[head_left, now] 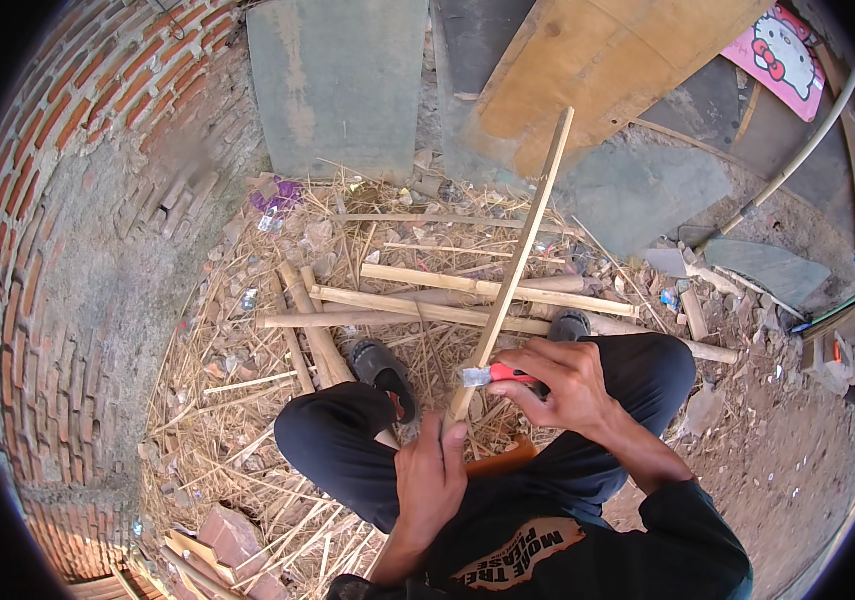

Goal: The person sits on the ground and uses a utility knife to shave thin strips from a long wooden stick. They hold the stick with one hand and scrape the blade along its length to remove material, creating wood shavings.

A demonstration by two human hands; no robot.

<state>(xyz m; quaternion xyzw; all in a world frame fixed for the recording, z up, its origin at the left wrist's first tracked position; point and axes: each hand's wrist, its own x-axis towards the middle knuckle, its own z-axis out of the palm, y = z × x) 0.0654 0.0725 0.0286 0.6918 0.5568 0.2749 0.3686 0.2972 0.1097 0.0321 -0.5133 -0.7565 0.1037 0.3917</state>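
Observation:
A long pale strip of bamboo or wood (526,240) slants up and away from my lap. My left hand (432,480) is wrapped round its lower end. In my right hand (570,388) is a small red-handled cutter knife (510,373), its short, wide blade lying against the strip just above my left hand. My right fingers are closed round the handle and hide part of it. Between my knees, under the strip, part of an orange-brown object (506,458) shows; its kind I cannot make out.
Beyond my feet lie several loose strips (428,302) and round poles (323,340) among straw-like shavings and rubble. A brick wall (78,250) rises on the left. Grey sheets (338,90) and a brown board (608,70) lean at the back. A reddish block (233,540) sits lower left.

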